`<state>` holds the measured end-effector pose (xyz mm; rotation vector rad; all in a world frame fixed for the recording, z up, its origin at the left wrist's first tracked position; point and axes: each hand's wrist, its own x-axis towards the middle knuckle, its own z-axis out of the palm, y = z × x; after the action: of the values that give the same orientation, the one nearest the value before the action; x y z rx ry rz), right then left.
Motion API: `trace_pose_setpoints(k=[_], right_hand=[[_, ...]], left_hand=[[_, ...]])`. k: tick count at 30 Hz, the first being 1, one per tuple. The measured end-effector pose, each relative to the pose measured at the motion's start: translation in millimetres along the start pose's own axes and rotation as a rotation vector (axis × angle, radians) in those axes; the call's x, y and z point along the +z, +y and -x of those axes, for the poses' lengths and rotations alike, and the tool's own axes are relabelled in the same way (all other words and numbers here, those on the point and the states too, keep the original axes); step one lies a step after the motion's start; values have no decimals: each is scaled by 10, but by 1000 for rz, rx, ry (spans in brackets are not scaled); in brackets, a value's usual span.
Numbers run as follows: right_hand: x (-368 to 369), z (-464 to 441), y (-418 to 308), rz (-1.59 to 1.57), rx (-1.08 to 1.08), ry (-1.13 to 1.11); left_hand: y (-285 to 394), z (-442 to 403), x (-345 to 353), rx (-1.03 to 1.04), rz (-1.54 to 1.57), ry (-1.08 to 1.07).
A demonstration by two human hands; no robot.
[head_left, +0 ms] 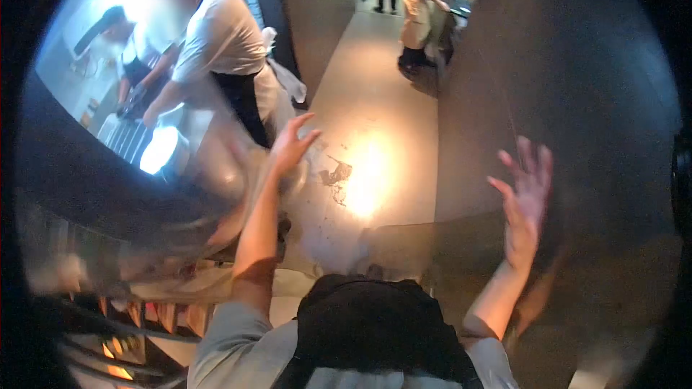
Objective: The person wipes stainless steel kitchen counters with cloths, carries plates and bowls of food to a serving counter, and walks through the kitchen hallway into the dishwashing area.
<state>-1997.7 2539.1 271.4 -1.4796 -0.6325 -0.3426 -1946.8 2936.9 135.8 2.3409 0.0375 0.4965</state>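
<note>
My left hand (291, 145) is raised in front of me with nothing in it. Its thumb and fingers are parted, and in the picture it lies just below the back of a co-worker (223, 36) in a pale shirt and dark apron. My right hand (528, 187) is lifted too, fingers spread wide and bare. Behind it stands a dark, smooth wall or panel (577, 101); whether they touch I cannot tell. The black front of my apron (375, 317) fills the bottom middle.
A corridor floor (396, 101) runs ahead, with a bright glare and a dark mark (337, 171) on it. Another person (425, 14) bends at the far right. At left, a second co-worker (130, 50) leans over a lit counter. A rack with glowing parts (119, 356) is at lower left.
</note>
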Motion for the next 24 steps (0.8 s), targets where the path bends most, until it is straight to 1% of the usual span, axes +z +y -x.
trace_pose_setpoints(k=[1,2,3,4,6,8,10,11,12,13,14,15,16,17,18,19,20,21,22,24], right_hand=[[-100,-130,51,92,-91,-10],[-167,-248,123,187,-133,9],[-207,-374,186,290,-185,37],[-276,-546,263,278,-174,15],[-351,-811,419,486,-292,90],[-278,-1122,594,496,-316,105],[-126,-1373,886,517,-336,130],[43,-1711,1195,523,-230,146],[127,-1932,1359,521,-146,152],[209,-2099,1511,536,-77,169],[215,-2240,1657,538,-88,162],[195,-2365,1828,567,33,148],[197,-2516,2007,592,155,132],[232,-2670,2163,587,153,120],[247,-2777,2304,546,262,104],[270,-2904,2451,507,378,86],[271,-2985,2651,496,413,81],[297,-3087,2830,515,450,10],[337,-3194,2983,533,480,-61],[413,-3400,3323,544,585,-154]], left_hand=[[-197,-31,-145,-47,100,9],[-379,-15,-258,-99,201,12],[-367,23,-435,-162,280,-13],[-257,-30,-583,-210,363,-40],[-393,-23,-759,-404,471,20],[-551,-123,-853,-465,551,108],[-815,-427,-803,-457,535,111],[-1087,-860,-693,-422,621,83],[-1209,-1113,-565,-378,713,81],[-1325,-1406,-434,-417,690,88],[-1419,-1743,-305,-413,670,81],[-1674,-2085,-150,-384,688,81],[-1859,-2445,10,-397,682,118],[-1848,-2787,108,-396,635,166],[-1970,-3104,215,-352,441,146],[-2179,-3391,349,-311,250,116],[-2439,-3604,532,-330,137,129],[-2675,-3806,680,-343,22,145],[-2796,-3978,733,-432,-1,70],[-3162,-4235,882,-533,-87,4]])
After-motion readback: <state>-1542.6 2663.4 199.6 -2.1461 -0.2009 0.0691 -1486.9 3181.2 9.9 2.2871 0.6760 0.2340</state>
